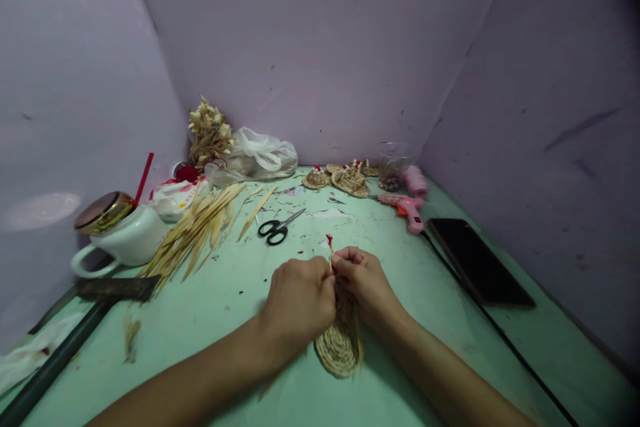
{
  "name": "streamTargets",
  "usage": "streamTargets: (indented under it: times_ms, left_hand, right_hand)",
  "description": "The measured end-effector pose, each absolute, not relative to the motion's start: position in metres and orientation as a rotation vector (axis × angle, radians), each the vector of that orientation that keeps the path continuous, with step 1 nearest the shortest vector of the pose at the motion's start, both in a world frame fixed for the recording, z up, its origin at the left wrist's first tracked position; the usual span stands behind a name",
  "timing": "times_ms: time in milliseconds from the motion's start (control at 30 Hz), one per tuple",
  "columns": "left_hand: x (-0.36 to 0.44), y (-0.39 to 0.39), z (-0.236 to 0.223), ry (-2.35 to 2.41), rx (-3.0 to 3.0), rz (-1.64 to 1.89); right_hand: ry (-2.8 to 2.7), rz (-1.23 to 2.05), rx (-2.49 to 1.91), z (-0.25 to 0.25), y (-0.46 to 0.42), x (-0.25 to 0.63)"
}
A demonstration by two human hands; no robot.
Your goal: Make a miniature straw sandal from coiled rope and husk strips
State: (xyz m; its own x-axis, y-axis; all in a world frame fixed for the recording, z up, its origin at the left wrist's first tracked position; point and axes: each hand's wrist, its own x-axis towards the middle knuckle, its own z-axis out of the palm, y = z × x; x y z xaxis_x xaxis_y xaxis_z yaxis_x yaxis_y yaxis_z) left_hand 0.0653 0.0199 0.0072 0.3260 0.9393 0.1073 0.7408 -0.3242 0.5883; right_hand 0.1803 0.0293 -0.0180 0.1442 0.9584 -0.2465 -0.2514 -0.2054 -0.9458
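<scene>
Both my hands work close together in the middle of the table. My left hand (300, 293) is closed in a fist, its thumb and index finger at a thin pale braided straw cord (331, 255). The cord stands up between the hands and has a red tip. My right hand (367, 280) pinches the same cord from the other side. Beneath them lies an oval sole of coiled straw (339, 350); its upper part is covered by my hands. Whether the cord joins the sole is hidden.
Beyond my hands are black-handled scissors (277, 230) and straw strips (203, 223). Finished straw slippers (350, 180) lie at the back. To the right are a pink glue gun (407, 207) and a phone (477, 263). A white mug (133, 240) and a dark-handled tool (117, 289) stand left.
</scene>
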Motion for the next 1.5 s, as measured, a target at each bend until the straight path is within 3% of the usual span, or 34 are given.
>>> streamTargets:
  times_ms: [133,267,433,633,1233,1500]
  left_hand:
    - [0.073,0.002,-0.002,1.442,2.569,0.363]
    - [0.072,0.004,0.003,1.371,2.592,0.302]
    - [0.062,0.033,0.023,1.480,1.829,0.756]
    - [0.052,0.055,0.014,1.093,1.054,0.421]
    - [0.050,0.054,0.010,1.134,1.366,0.487]
    - [0.057,0.050,-0.002,1.207,1.332,0.732]
  right_hand:
    - [-0.665,1.479,-1.237,-0.013,0.027,0.178]
    - [-0.577,1.593,-1.195,-0.011,0.029,0.181]
    - [-0.620,1.622,-1.173,-0.010,0.030,0.181]
    - [-0.691,1.691,-1.119,-0.008,0.026,0.179]
    - [-0.960,1.565,-1.247,-0.016,0.026,0.182]
    - [-1.285,1.228,-1.443,-0.015,0.033,0.193]
